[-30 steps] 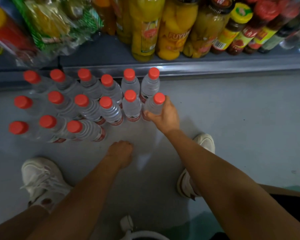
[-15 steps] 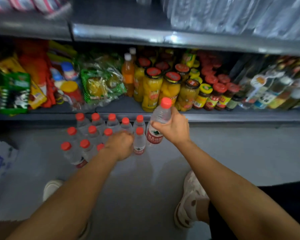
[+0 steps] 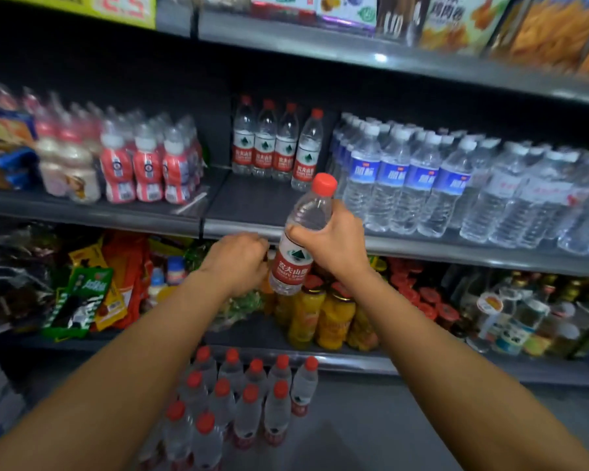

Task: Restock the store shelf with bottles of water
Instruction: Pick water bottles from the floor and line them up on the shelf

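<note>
Gripping the red-capped water bottle mid-body in front of the shelf edge, right hand fingers wrapped tight, apparently to carry it to matching bottles behind; left hand curled beside it, contents unclear.

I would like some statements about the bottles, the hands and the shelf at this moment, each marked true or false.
1. The right hand grips a red-capped water bottle. True.
2. The held bottle already stands on the shelf. False: it is in the air, in front of the shelf edge.
3. Four bottles with red labels stand at the back of the middle shelf. True.
4. The bottles on the floor have white caps. False: their caps are red.
5. The left hand holds a jar of fruit. False: its fingers are curled beside the held bottle; whether they touch it cannot be told.
</note>
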### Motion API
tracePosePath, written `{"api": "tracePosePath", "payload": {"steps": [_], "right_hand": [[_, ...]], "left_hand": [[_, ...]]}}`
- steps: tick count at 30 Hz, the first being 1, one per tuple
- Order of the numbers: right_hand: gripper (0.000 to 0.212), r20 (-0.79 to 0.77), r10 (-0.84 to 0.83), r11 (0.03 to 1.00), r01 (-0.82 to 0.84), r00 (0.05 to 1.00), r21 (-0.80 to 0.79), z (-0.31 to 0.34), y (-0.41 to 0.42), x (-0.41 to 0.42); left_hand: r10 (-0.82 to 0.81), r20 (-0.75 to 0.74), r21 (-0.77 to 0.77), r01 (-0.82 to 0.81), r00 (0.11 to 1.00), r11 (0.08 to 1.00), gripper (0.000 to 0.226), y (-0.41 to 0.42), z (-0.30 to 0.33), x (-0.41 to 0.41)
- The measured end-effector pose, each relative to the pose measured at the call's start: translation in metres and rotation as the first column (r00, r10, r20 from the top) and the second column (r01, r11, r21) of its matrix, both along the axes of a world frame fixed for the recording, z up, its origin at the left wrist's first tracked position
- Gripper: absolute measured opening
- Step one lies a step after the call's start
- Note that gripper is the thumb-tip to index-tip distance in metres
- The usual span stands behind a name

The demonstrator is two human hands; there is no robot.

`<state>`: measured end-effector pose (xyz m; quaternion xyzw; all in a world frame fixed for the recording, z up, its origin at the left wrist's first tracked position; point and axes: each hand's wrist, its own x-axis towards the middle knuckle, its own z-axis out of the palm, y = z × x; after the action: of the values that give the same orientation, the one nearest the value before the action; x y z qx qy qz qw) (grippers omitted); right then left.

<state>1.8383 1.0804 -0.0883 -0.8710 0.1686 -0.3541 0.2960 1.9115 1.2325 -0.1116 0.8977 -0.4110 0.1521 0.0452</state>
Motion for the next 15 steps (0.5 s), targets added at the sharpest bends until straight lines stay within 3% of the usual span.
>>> {"api": "tracePosePath", "payload": {"steps": [6,15], "right_hand": [[0.044,0.036,0.037,0.999,-0.036,0.999,-0.022,0.057,-0.020,0.058],[0.060,0.007,0.000,0.997,0.001,1.000,-0.080,0.080,-0.071,0.173]], "left_hand": [[0.026,0.065,-0.019,-0.025,0.998,1.000,0.027,-0.017,0.053,0.055],[0.052,0.112,-0.024,-0.050,0.992,0.998,0.031,-0.055,0.063,0.152]]}}
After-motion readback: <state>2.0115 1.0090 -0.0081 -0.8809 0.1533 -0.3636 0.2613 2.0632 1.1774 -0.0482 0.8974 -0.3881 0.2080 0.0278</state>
